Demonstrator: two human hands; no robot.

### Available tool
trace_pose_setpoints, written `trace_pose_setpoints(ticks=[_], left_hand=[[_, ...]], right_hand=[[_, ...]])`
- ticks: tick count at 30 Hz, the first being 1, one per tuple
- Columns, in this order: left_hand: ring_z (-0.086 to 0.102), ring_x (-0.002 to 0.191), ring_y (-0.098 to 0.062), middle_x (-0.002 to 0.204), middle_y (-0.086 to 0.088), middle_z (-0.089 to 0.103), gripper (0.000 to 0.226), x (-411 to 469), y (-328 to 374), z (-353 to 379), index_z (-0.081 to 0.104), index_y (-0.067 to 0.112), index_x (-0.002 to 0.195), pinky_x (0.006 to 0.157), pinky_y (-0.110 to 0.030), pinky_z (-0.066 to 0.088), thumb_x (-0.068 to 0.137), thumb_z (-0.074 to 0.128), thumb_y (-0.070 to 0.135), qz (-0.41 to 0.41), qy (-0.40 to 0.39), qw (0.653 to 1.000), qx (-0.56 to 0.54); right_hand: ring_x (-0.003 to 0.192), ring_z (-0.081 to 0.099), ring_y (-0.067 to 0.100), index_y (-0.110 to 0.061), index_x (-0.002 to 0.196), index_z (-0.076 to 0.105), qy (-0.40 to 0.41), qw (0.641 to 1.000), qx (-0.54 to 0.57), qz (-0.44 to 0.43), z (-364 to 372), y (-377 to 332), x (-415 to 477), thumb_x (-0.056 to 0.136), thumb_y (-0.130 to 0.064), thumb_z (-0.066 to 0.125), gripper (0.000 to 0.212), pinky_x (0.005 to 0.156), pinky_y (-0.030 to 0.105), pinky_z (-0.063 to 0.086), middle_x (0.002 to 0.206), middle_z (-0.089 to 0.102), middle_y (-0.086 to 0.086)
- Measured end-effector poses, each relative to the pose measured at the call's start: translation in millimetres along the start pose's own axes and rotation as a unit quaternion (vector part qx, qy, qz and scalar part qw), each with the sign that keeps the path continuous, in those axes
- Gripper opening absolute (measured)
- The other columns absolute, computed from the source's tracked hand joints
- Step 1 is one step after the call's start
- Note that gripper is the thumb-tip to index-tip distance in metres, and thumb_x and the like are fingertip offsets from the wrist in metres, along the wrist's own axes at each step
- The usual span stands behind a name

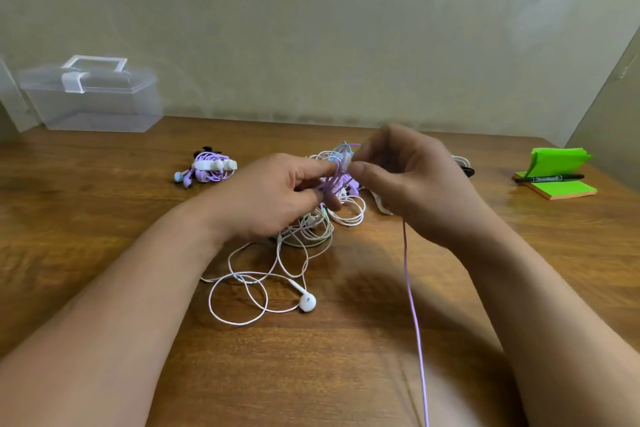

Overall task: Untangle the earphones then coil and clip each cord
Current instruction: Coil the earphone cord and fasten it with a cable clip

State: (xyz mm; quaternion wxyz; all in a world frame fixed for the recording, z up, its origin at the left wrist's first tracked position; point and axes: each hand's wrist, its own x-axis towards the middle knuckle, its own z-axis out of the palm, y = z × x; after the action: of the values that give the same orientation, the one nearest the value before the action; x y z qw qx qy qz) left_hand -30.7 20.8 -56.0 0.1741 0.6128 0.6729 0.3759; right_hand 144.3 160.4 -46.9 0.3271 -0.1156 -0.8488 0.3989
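Pinched with left hand (273,194) and right hand (408,180) a looped thin lilac earphone cord (331,177) above tangled white cords (311,230), toward the far edge of the brown wooden table (104,191), seemingly to keep loops gathered for clipping.

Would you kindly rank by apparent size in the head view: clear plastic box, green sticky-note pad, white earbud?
Clear plastic box
Green sticky-note pad
White earbud, smallest despite lying nearest the camera
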Motion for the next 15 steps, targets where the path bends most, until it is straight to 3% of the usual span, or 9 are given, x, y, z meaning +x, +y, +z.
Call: trace_pose_setpoints(ticks=[4,7,9,12,15], left_hand=[[0.049,0.056,0.002,0.099,0.014,0.078,0.031,-2.4,6.3,3.4,0.070,0.034,0.125,0.057,-0.015,0.038,0.106,0.056,0.014,-0.017,-0.023,1.000,0.012],[0.058,0.071,0.000,0.093,0.021,0.076,0.030,-4.2,9.6,1.1,0.073,0.040,0.112,0.069,-0.019,0.044,0.106,0.055,0.016,-0.014,-0.052,0.998,0.022],[0.062,0.082,-0.009,0.098,0.008,0.077,0.029,-6.0,10.9,-1.1,0.075,0.033,0.115,0.077,-0.030,0.046,0.107,0.054,0.014,-0.001,-0.094,0.996,0.004],[0.044,0.069,-0.019,0.097,-0.005,0.075,0.034,-8.9,13.2,-5.7,0.075,0.021,0.119,0.060,-0.029,0.037,0.105,0.051,0.000,0.006,-0.135,0.985,-0.104],[0.039,0.069,-0.023,0.107,-0.009,0.076,0.043,-12.5,14.0,-12.4,0.068,0.022,0.131,0.057,-0.023,0.036,0.103,0.051,-0.005,0.031,-0.184,0.964,-0.187]], right_hand=[[0.055,0.056,0.001,-0.006,0.103,0.066,-0.030,0.995,0.091,0.001,0.6,-2.6,0.3,0.097,0.001,0.068,0.010,0.055,0.012,0.040,0.075,0.069,-0.005],[0.056,0.059,0.001,-0.005,0.104,0.067,-0.018,0.996,0.083,0.000,-0.1,-3.6,0.7,0.096,0.006,0.066,0.014,0.055,0.012,0.041,0.082,0.072,0.004],[0.054,0.054,0.005,-0.004,0.104,0.066,-0.007,0.995,0.103,0.010,-2.9,-2.6,1.7,0.096,0.005,0.067,0.012,0.051,0.019,0.039,0.083,0.071,0.012],[0.051,0.048,0.010,-0.007,0.100,0.066,-0.009,0.986,0.166,0.032,-7.3,1.1,4.6,0.094,0.001,0.070,0.010,0.047,0.022,0.035,0.081,0.066,0.014],[0.053,0.044,0.014,-0.012,0.094,0.069,-0.036,0.969,0.238,0.050,-9.0,5.6,8.7,0.090,-0.008,0.076,0.009,0.046,0.021,0.034,0.082,0.060,0.015]])
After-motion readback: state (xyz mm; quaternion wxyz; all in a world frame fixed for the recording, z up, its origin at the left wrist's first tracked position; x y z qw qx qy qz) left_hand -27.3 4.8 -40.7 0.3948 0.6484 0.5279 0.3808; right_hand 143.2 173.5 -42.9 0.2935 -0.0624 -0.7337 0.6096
